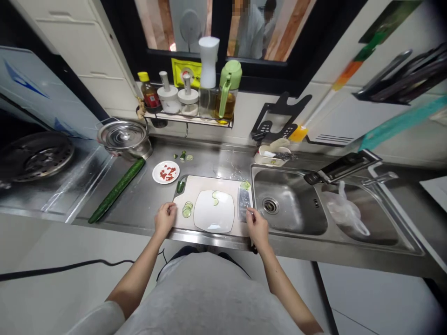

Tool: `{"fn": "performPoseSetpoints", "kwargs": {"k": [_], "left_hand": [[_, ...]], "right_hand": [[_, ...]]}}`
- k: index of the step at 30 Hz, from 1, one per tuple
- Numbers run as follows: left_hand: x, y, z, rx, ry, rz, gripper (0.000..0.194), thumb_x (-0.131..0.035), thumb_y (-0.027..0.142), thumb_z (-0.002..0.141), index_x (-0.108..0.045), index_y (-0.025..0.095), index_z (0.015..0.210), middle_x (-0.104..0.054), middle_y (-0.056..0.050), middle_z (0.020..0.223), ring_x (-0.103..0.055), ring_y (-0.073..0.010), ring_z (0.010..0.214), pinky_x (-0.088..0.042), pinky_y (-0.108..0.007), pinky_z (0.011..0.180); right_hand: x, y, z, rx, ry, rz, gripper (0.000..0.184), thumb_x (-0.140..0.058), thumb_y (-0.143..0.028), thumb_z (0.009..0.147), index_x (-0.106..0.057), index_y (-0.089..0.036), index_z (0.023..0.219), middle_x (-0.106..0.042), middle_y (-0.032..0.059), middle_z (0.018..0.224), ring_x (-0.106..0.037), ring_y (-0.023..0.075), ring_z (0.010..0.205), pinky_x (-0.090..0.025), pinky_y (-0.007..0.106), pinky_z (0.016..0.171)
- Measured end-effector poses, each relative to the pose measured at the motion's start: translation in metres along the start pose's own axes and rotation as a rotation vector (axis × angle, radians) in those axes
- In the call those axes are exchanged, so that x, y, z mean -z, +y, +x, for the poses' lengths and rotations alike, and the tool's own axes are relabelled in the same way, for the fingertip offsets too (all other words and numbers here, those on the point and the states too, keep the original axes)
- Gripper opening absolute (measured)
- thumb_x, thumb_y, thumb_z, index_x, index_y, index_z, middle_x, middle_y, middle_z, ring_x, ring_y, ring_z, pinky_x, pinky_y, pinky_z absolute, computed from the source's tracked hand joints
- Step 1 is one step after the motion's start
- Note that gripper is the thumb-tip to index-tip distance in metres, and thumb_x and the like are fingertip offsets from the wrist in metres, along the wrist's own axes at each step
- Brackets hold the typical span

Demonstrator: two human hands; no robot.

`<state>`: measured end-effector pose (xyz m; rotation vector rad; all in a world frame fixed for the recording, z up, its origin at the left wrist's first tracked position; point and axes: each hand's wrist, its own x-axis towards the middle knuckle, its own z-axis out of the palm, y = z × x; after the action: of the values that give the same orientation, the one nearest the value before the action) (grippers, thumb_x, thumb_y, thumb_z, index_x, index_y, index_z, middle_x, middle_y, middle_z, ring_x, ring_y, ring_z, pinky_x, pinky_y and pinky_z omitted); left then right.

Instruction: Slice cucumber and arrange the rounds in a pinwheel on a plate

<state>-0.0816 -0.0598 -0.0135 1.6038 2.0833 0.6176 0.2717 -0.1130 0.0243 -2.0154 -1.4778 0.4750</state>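
My left hand [165,219] is beside the left edge of the pale cutting board [186,223], fingers curled together; whatever they may hold is hidden. Close to it lie a small stack of cucumber slices [187,209] and a dark cucumber piece [180,186]. A white square plate [213,216] sits on the board, bearing a few thin cucumber slices [215,196]. My right hand [257,228] is at the board's right edge, fingertips pinched over the cleaver [244,197]; I cannot see anything between them. More slices [246,185] rest by the blade's far end.
A whole cucumber [117,190] and a small plate of chopped red pieces [165,172] are on the left. Behind them stands a lidded steel pot [124,137]. The sink [289,200] adjoins the board on the right. A condiment rack [188,119] hangs at the back.
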Motion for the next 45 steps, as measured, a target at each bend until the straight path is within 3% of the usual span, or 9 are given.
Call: {"fn": "performPoseSetpoints", "kwargs": {"k": [4, 11, 20, 24, 28, 34, 40, 45], "left_hand": [[-0.006, 0.007, -0.014, 0.027, -0.092, 0.07, 0.02, -0.053, 0.035, 0.084, -0.066, 0.021, 0.089, -0.066, -0.004, 0.087, -0.059, -0.0178, 0.083, -0.038, -0.026, 0.071], [-0.016, 0.028, -0.023, 0.055, -0.122, 0.208, 0.03, -0.06, 0.05, 0.078, -0.064, 0.021, 0.088, -0.066, -0.005, 0.088, -0.057, -0.0215, 0.087, -0.033, -0.03, 0.074], [-0.019, 0.025, -0.025, 0.033, -0.099, 0.146, 0.017, -0.062, 0.038, 0.08, -0.061, 0.021, 0.081, -0.065, -0.002, 0.087, -0.056, -0.0188, 0.087, -0.031, -0.028, 0.073], [-0.021, 0.023, -0.026, 0.061, -0.064, -0.019, 0.009, -0.061, 0.03, 0.079, -0.061, 0.022, 0.078, -0.065, 0.0, 0.083, -0.056, -0.0158, 0.08, -0.032, -0.025, 0.067], [-0.019, 0.024, -0.024, 0.14, -0.06, -0.35, 0.016, -0.065, 0.036, 0.072, -0.061, 0.021, 0.075, -0.062, 0.001, 0.072, -0.054, -0.0132, 0.068, -0.034, -0.023, 0.064], [0.003, 0.055, -0.018, 0.191, -0.244, -0.952, 0.032, -0.076, 0.04, 0.059, -0.056, 0.018, 0.071, -0.054, 0.004, 0.056, -0.048, -0.0089, 0.056, -0.035, -0.021, 0.059], [0.027, 0.092, -0.017, 0.156, -0.485, -1.103, 0.034, -0.079, 0.038, 0.058, -0.056, 0.017, 0.072, -0.054, 0.005, 0.057, -0.043, -0.0058, 0.051, -0.024, -0.019, 0.049], [0.031, 0.108, -0.018, 0.125, -0.545, -1.109, 0.034, -0.077, 0.04, 0.06, -0.055, 0.017, 0.072, -0.049, 0.005, 0.055, -0.04, -0.0052, 0.049, -0.023, -0.019, 0.048]], "right_hand": [[-0.005, -0.005, 0.0, 0.031, -0.016, 0.028, 0.048, -0.037, -0.047, 0.087, -0.068, -0.014, 0.104, -0.057, 0.002, 0.058, -0.053, 0.0178, 0.056, -0.038, 0.027, 0.058], [-0.016, -0.019, 0.0, 0.082, -0.103, 0.025, 0.047, -0.039, -0.046, 0.086, -0.068, -0.015, 0.104, -0.059, 0.0034, 0.06, -0.053, 0.0183, 0.055, -0.038, 0.028, 0.058], [-0.02, -0.023, -0.008, 0.078, -0.167, 0.0, 0.044, -0.038, -0.043, 0.086, -0.069, -0.016, 0.103, -0.062, 0.0043, 0.062, -0.054, 0.0189, 0.056, -0.038, 0.028, 0.058], [-0.02, -0.025, -0.01, 0.084, -0.192, 0.002, 0.044, -0.037, -0.043, 0.087, -0.068, -0.016, 0.103, -0.062, 0.0038, 0.063, -0.053, 0.0183, 0.055, -0.037, 0.027, 0.057], [-0.02, -0.031, -0.01, 0.085, -0.202, 0.033, 0.043, -0.039, -0.043, 0.086, -0.069, -0.016, 0.101, -0.059, 0.0027, 0.059, -0.052, 0.0181, 0.056, -0.036, 0.027, 0.057], [-0.022, -0.067, -0.001, 0.097, -0.23, 0.204, 0.037, -0.047, -0.043, 0.083, -0.069, -0.017, 0.098, -0.056, 0.0005, 0.061, -0.051, 0.0159, 0.057, -0.038, 0.027, 0.059], [-0.03, -0.116, 0.009, 0.127, -0.396, 0.496, 0.035, -0.057, -0.042, 0.079, -0.064, -0.02, 0.105, -0.065, 0.0041, 0.089, -0.056, 0.0156, 0.074, -0.044, 0.027, 0.065], [-0.036, -0.133, 0.013, 0.144, -0.486, 0.641, 0.029, -0.058, -0.042, 0.08, -0.063, -0.019, 0.097, -0.066, 0.0051, 0.093, -0.059, 0.0171, 0.086, -0.045, 0.027, 0.069]]}}
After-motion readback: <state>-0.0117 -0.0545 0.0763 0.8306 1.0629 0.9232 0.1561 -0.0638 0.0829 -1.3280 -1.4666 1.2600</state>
